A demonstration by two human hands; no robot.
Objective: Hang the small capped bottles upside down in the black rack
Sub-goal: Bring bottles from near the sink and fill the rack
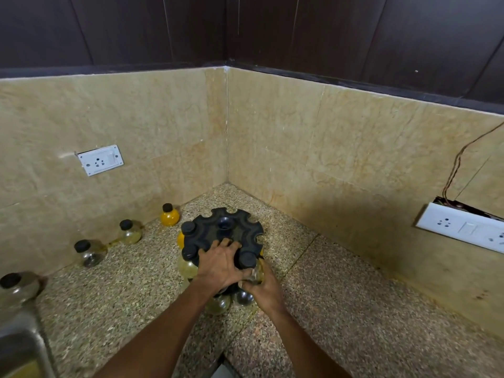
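The round black rack (231,223) with notches around its rim stands on the counter near the corner. My left hand (218,266) lies palm down on its near top and holds it steady. Just right of it, my right hand (263,291) grips a clear bottle (256,272) whose black cap (246,259) sits in a near-right notch. Two more capped bottles (188,227) (187,266) hang on the rack's left side. Further bottles (218,304) show below my hands. Loose on the counter stand an orange bottle (169,215) and three clear ones (130,231) (88,253) (16,287).
Tiled walls meet in a corner just behind the rack. A white socket (99,160) is on the left wall, a switch plate (461,227) with loose wires on the right wall. A steel sink edge (19,347) sits at the bottom left of the speckled counter (354,309).
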